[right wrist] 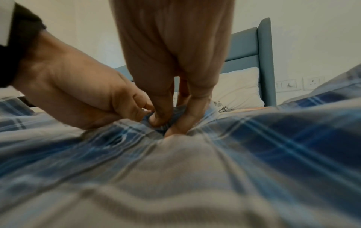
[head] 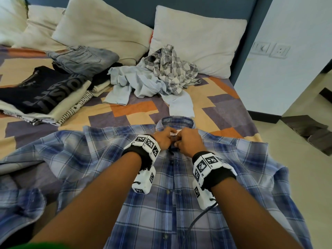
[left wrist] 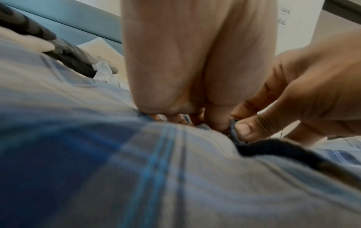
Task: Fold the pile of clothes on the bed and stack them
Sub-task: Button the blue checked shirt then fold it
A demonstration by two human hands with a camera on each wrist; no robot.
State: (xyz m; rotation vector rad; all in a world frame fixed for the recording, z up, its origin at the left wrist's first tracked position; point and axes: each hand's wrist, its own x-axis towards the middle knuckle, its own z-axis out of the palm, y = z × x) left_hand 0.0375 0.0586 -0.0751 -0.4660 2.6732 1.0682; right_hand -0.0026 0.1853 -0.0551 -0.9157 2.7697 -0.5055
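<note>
A blue plaid shirt (head: pixel 161 191) lies spread front-up on the bed, collar (head: pixel 177 122) pointing away from me. Both hands meet just below the collar at the button placket. My left hand (head: pixel 166 139) pinches the fabric edge there, and my right hand (head: pixel 186 142) pinches the opposite edge with thumb and fingers. In the left wrist view my left hand (left wrist: pixel 175 114) and the right hand (left wrist: pixel 254 123) pinch dark placket fabric. In the right wrist view my right hand (right wrist: pixel 170 123) presses into the bunched plaid shirt (right wrist: pixel 175 169). Whatever button sits between the fingers is hidden.
Unfolded clothes, a pale blue garment (head: pixel 136 81) and a grey checked shirt (head: pixel 174 69), lie heaped near the pillows (head: pixel 195 42). A folded stack with a black printed tee (head: pixel 45 90) and jeans (head: pixel 82 58) sits at the left. The bed edge and floor (head: pixel 296 159) are to the right.
</note>
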